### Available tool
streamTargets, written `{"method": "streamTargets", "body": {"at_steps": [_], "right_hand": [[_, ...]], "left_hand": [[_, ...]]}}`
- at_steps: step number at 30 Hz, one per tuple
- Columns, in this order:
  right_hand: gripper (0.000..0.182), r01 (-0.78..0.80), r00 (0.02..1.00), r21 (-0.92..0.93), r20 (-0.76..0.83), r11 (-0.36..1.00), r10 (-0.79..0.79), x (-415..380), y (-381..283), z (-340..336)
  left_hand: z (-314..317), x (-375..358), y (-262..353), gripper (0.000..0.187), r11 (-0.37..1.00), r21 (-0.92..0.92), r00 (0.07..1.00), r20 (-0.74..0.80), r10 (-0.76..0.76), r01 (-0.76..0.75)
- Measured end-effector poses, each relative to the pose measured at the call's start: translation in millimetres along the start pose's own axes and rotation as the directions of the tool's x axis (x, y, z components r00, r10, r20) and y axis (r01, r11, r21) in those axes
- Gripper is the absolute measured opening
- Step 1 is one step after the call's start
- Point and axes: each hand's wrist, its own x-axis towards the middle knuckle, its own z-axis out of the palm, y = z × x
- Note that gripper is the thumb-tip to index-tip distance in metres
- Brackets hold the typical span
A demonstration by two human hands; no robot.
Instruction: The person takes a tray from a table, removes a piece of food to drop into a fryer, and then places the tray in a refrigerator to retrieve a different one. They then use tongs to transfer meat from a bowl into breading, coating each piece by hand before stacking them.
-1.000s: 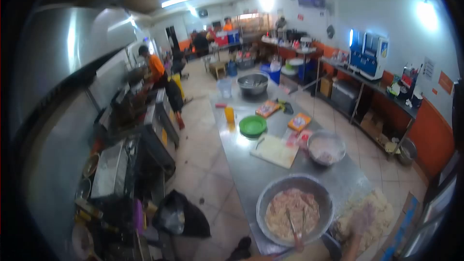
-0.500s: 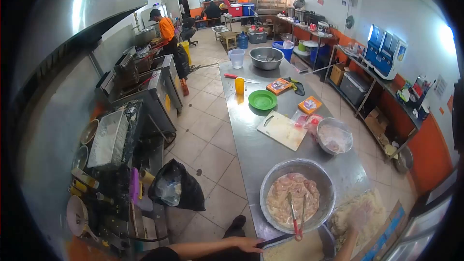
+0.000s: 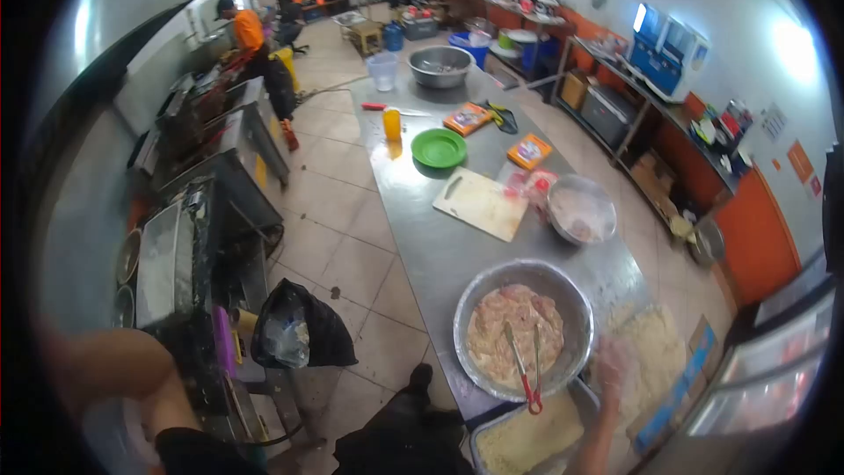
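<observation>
My right hand (image 3: pixel 614 368), dusted white, is at the left edge of a heap of pale flour or breading (image 3: pixel 652 356). Its fingers look stretched out, though slightly blurred, and I see nothing in them. Beside it stands a large metal bowl (image 3: pixel 462 343) of raw meat pieces in a pale wet coating (image 3: pixel 501 317). Red-handled tongs (image 3: pixel 531 387) rest in the bowl, handles over the rim. Below the bowl sits a rectangular tray (image 3: pixel 479 457) of pale crumbs. My left hand (image 3: pixel 92 365) is raised at the far left, too blurred to show its fingers.
Along the steel table (image 3: pixel 422 264) lie a cutting board (image 3: pixel 479 204), a green plate (image 3: pixel 439 149), a knife (image 3: pixel 374 106) and a second bowl (image 3: pixel 580 209). A black rubbish bag (image 3: pixel 330 339) stands left on the floor. A person in orange (image 3: pixel 249 31) works farther back.
My left hand has left the tray's edge and swung up to the far left. My right hand has drawn toward the left edge of the flour heap. The camera view has shifted.
</observation>
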Motion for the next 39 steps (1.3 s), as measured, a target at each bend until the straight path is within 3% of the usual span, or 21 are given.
{"method": "streamTargets", "body": {"at_steps": [1,3,5,6,8,10,12,14,15,17,18,23,24,28,30,31,33,34,37,38,39], "right_hand": [[0.029,-0.119,0.992,0.215,0.072,0.969,0.106,1.6,-39.0,-16.1],[0.036,-0.043,0.995,0.547,0.1,0.836,-0.015,8.3,-99.7,-67.7],[0.044,-0.139,0.965,0.503,0.261,0.853,0.003,-4.3,-134.1,-71.2],[0.044,-0.163,0.964,0.48,0.263,0.862,0.036,-7.3,-149.3,-71.0],[0.053,-0.27,0.801,0.25,0.594,0.93,0.073,-10.4,-170.3,-69.1],[0.056,-0.312,0.772,0.262,0.63,0.913,0.083,-26.9,-191.5,-61.8],[0.059,-0.353,0.796,0.258,0.588,0.899,0.144,-22.5,-179.9,-47.8],[0.059,-0.369,0.874,0.312,0.436,0.876,0.213,-41.5,-181.0,-9.5],[0.059,-0.33,0.884,0.337,0.438,0.882,0.163,-40.0,-183.2,-1.8],[0.056,-0.349,0.934,0.351,0.207,0.869,0.291,-50.5,-183.4,-1.2],[0.056,-0.34,0.939,0.357,0.186,0.87,0.29,-48.6,-184.4,-3.5],[0.04,-0.216,0.933,0.033,0.302,0.976,0.196,-62.7,-177.8,9.1],[0.032,-0.26,0.954,0.175,0.199,0.95,0.225,-62.3,-179.1,7.8],[0.029,-0.153,0.988,0.112,0.037,0.982,0.149,-67.8,-171.7,43.0],[0.02,-0.245,0.969,0.181,0.086,0.952,0.233,-60.6,-180.0,16.4],[0.02,-0.216,0.976,0.181,0.069,0.959,0.207,-48.6,-178.5,22.8],[0.031,-0.389,0.885,0.009,0.283,0.921,0.371,-71.9,-166.7,43.2],[0.031,-0.295,0.921,0.032,0.275,0.955,0.275,-78.6,-151.7,69.3],[0.033,-0.311,0.945,0.101,0.134,0.945,0.297,-68.4,-166.6,47.4],[0.033,-0.337,0.938,0.103,0.129,0.936,0.323,-68.7,-163.4,47.0],[0.035,-0.266,0.94,0.046,0.232,0.963,0.249,-69.2,-157.6,47.2]], "left_hand": [[-0.6,-0.3,-15.9,0.037,0.989,-0.072,0.991,-0.026,0.131,-0.132],[10.4,3.0,-33.9,0.036,0.974,-0.095,0.977,0.046,0.209,-0.204],[28.8,1.4,-41.5,0.036,0.972,-0.104,0.968,0.117,0.221,-0.21],[35.4,0.8,-46.5,0.036,0.972,-0.112,0.967,0.131,0.221,-0.207],[45.7,-1.9,-53.8,0.035,0.973,-0.121,0.963,0.164,0.216,-0.198],[57.0,0.5,-55.0,0.035,0.964,-0.14,0.951,0.182,0.25,-0.227],[66.5,-6.1,-60.7,0.035,0.963,-0.169,0.953,0.182,0.241,-0.211],[73.0,-9.0,-63.5,0.035,0.961,-0.181,0.952,0.188,0.243,-0.209],[77.2,-8.1,-62.9,0.035,0.958,-0.192,0.949,0.194,0.249,-0.212],[83.3,-8.4,-61.8,0.035,0.957,-0.198,0.944,0.212,0.254,-0.213],[86.2,-9.3,-61.9,0.035,0.956,-0.204,0.945,0.211,0.251,-0.209],[99.7,-14.8,-62.1,0.036,0.948,-0.26,0.943,0.226,0.243,-0.182],[99.5,-17.5,-61.2,0.036,0.945,-0.27,0.941,0.229,0.248,-0.183],[100.5,-22.2,-57.2,0.037,0.933,-0.298,0.93,0.239,0.278,-0.202],[104.8,-23.0,-56.5,0.037,0.926,-0.317,0.928,0.239,0.287,-0.205],[105.5,-23.6,-56.1,0.037,0.925,-0.32,0.928,0.238,0.287,-0.204],[109.0,-22.6,-55.1,0.038,0.92,-0.335,0.918,0.265,0.297,-0.201],[109.8,-23.8,-54.8,0.038,0.919,-0.336,0.918,0.26,0.299,-0.204],[114.2,-25.4,-54.0,0.039,0.912,-0.356,0.921,0.247,0.302,-0.204],[116.2,-24.4,-54.3,0.04,0.91,-0.361,0.919,0.248,0.305,-0.205],[117.2,-23.5,-54.7,0.04,0.908,-0.365,0.918,0.248,0.308,-0.206]]}}
